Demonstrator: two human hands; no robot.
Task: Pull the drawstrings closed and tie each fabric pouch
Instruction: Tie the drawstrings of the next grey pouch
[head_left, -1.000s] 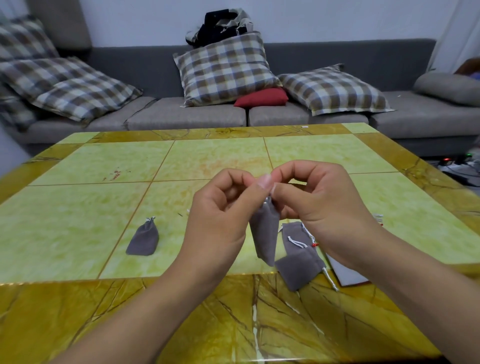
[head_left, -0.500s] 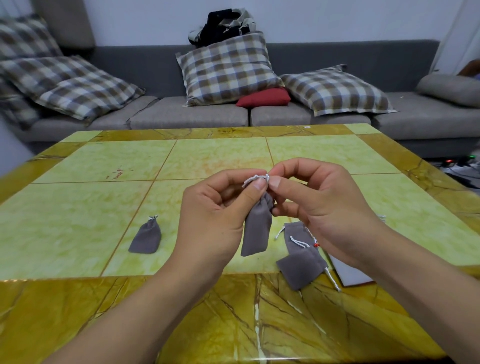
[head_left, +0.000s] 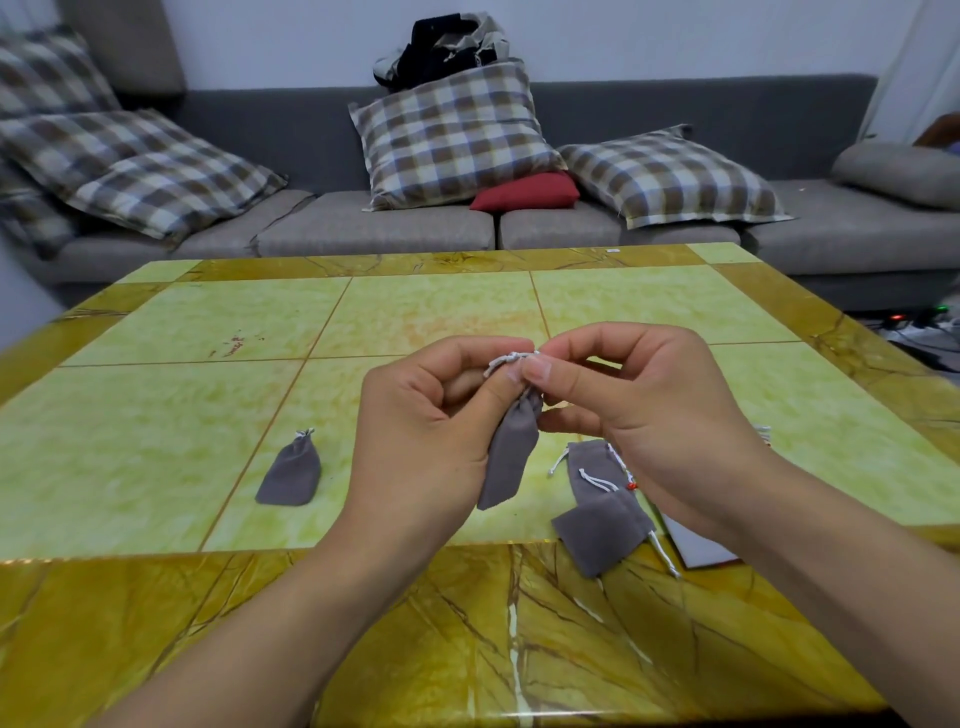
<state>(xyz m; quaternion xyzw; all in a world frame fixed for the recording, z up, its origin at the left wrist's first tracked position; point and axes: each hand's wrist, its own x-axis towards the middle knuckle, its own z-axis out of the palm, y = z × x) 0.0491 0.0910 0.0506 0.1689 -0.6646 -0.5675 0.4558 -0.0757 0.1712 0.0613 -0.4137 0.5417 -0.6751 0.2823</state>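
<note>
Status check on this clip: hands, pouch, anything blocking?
Left hand and right hand pinch white drawstring. Gray pouch hangs cinched, above table. Nothing in the way.

Pouch (head_left: 509, 457) matt grey cloth; table (head_left: 156, 457) glossy marbled stone.

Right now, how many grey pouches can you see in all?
4. One hangs from both hands; one tied lies on the table to the left; two untied overlap by the right wrist, one further back, one nearer. More may hide under the right arm.

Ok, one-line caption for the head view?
Both hands, left and right, pinch the white drawstring of a hanging grey pouch.
</note>
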